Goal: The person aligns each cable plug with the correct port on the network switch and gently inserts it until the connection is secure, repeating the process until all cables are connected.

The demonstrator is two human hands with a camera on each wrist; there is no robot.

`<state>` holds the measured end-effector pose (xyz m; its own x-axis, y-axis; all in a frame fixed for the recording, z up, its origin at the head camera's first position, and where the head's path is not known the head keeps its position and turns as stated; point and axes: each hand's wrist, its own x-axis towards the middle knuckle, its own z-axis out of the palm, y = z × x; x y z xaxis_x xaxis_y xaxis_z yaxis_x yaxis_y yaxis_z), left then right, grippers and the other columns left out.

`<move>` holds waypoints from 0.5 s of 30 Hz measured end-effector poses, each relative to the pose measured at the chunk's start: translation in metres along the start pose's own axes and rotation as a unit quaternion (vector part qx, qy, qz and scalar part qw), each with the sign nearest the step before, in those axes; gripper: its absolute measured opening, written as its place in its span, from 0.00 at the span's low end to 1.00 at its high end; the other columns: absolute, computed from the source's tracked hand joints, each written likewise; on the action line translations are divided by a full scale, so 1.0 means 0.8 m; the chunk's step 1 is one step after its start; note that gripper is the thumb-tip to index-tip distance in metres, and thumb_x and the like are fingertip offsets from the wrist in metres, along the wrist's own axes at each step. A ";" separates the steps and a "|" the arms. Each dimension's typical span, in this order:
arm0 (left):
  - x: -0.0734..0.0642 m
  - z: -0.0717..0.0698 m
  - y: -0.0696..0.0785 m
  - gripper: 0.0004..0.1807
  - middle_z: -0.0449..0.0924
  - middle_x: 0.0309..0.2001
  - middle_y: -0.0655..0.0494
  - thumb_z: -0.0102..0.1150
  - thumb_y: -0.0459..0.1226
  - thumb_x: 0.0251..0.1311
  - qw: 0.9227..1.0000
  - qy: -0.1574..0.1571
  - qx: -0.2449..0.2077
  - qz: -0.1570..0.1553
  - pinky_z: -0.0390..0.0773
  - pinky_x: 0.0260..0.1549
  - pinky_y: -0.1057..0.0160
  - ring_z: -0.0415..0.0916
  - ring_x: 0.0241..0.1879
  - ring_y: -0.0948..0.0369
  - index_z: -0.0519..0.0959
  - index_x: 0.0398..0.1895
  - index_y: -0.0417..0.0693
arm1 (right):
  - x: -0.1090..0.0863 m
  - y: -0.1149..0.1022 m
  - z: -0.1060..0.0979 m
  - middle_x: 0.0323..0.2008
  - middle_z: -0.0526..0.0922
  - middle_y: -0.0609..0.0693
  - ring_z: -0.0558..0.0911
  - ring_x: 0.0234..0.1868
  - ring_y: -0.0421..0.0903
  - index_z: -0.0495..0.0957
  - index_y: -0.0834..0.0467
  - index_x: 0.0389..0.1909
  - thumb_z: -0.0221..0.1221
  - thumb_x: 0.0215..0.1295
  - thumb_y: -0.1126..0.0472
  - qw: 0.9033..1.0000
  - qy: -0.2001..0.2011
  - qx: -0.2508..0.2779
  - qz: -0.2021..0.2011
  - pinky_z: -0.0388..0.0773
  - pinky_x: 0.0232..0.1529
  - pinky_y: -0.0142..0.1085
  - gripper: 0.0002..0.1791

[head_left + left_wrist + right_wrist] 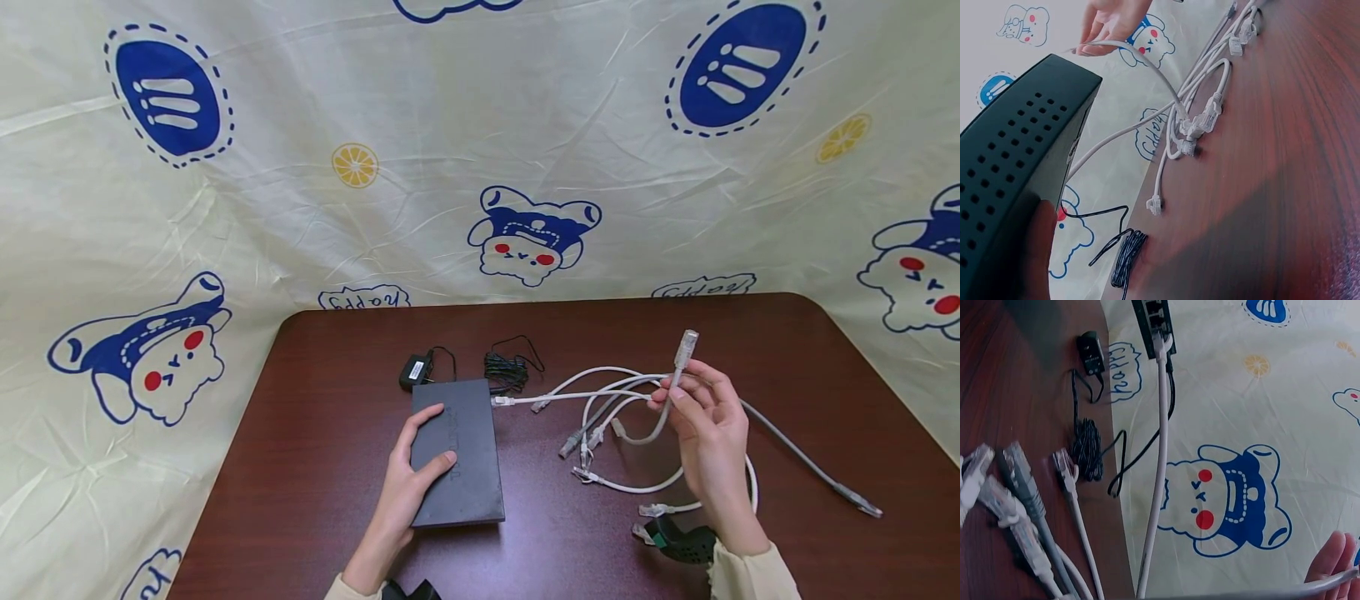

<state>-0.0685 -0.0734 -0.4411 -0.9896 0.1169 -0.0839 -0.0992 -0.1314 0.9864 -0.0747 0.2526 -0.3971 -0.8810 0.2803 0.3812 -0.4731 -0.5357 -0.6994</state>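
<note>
My left hand [397,483] grips a dark network switch [472,475] by its left side, thumb across the top face; the fingers underneath are hidden. In the right wrist view, a row of ports shows on the switch [1152,328], with the plug of a white Ethernet cable [1163,425] in one of them and a black power cord beside it. Over the right half of the table, my right hand [708,442] pinches a light grey Ethernet cable [677,375] between thumb and fingers. Its clear plug [686,343] points up, apart from the switch.
Several white and grey Ethernet cables [630,487] lie tangled below and left of my right hand. One grey cable [795,450] stretches to the right. Behind the switch are a black power adapter [413,372] and its coiled cord [506,369]. A patterned cloth [420,108] hangs beyond the table.
</note>
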 end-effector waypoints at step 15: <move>0.000 0.001 0.000 0.32 0.65 0.61 0.50 0.63 0.32 0.56 1.000 0.003 0.005 0.001 0.70 0.47 0.53 0.66 0.53 0.52 0.69 0.64 0.63 | 0.000 -0.004 0.020 0.35 0.82 0.60 0.81 0.30 0.47 0.73 0.68 0.49 0.39 0.72 0.76 0.999 -0.037 -0.001 0.019 0.79 0.35 0.33 0.15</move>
<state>-0.0688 -0.0727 -0.4407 -0.9904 0.1107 -0.0829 -0.0962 -0.1211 0.9880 -0.0733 0.2413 -0.3851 -0.8955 0.1991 0.3982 -0.4390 -0.5429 -0.7159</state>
